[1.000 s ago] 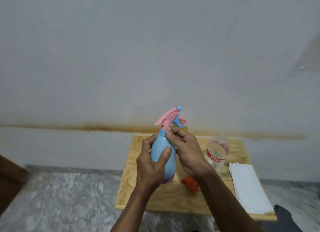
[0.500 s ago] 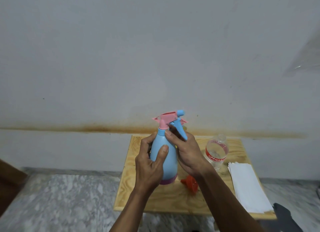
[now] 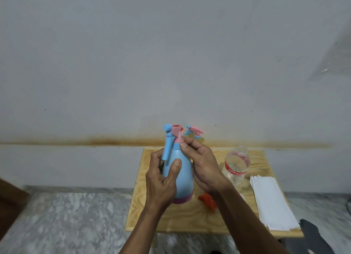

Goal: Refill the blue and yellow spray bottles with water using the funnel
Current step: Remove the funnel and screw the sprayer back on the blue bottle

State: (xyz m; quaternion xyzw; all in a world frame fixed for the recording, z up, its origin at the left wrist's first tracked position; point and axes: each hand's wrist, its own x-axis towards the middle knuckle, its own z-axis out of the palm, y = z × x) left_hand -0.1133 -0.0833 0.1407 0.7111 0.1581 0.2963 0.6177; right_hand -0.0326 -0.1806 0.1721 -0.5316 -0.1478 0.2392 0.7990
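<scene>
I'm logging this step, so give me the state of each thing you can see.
blue spray bottle: upright, head on
left hand: grips the bottle body
right hand: fingers pinch the pink collar
yellow spray bottle: upright, mostly hidden
water bottle: uncapped
funnel: lying on table

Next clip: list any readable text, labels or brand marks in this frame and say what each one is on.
Water bottle: white script on its red label band, partly turned away and blurred; roughly "Has..." shows, the whole word cannot be read.
Blue spray bottle, gripped by the left hand: no text visible.
Stack of white paper sheets: no print visible.
Orange funnel: no markings visible.
</scene>
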